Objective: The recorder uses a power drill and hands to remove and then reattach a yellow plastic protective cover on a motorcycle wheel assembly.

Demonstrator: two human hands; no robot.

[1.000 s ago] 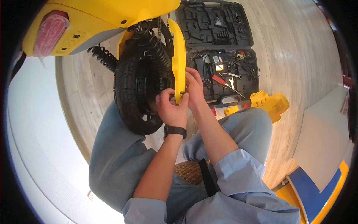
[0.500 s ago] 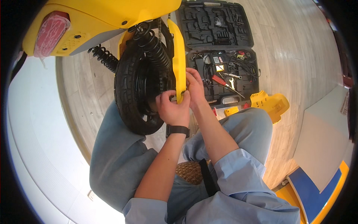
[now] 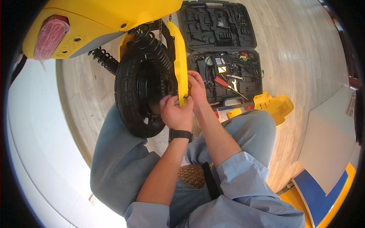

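Note:
My left hand (image 3: 176, 112) is closed at the lower end of a yellow cover (image 3: 180, 62) beside the rear wheel, its thumb on the cover's edge near a small dark part that I cannot make out. My right hand (image 3: 197, 89) grips the same cover from its right side, fingers curled against it and partly hidden. The black tyre (image 3: 125, 95), a coil spring shock (image 3: 154, 49) and a chain (image 3: 161, 36) are just left of the cover, under yellow bodywork (image 3: 102, 19) with a wrapped red lamp (image 3: 51, 36).
An open black tool case (image 3: 215, 26) holds cables, a red screwdriver (image 3: 222, 82) and wrenches (image 3: 234, 83). A loose yellow plastic part (image 3: 275, 108) lies by my right knee (image 3: 254, 129). A pale board (image 3: 323, 136) and a blue-and-yellow panel (image 3: 323, 193) are at right.
My left hand's fingertips have shifted slightly down along the cover and curled closer in. The view has moved slightly; both hands remain on the cover.

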